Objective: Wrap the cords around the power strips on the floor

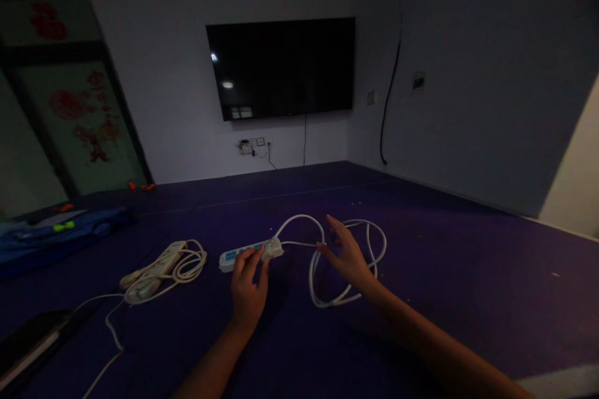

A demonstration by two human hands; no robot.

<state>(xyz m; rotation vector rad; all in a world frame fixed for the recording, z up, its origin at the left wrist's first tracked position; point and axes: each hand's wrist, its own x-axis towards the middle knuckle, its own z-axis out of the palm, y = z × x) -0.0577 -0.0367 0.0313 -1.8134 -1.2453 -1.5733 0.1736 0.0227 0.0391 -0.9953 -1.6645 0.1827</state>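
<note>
A white power strip (229, 265) with blue socket faces lies on the purple surface in the middle. My left hand (249, 290) grips its near edge, fingers curled over it and thumb close to the right end. A white plug (271, 248) sits at that right end, its cable arching up and to the right. Beside it, my right hand (349, 255) is over the loosely coiled white cable (384, 243), thumb and fingers apart. The fingertips are close to the arching part of the cable; whether they touch it I cannot tell.
Left of my left hand lies a second power strip (166, 260) wrapped in its cable. A dark flat device (32, 340) with a white cord is at lower left, and blue cloth (65, 230) lies behind. A television (285, 68) hangs on the far wall.
</note>
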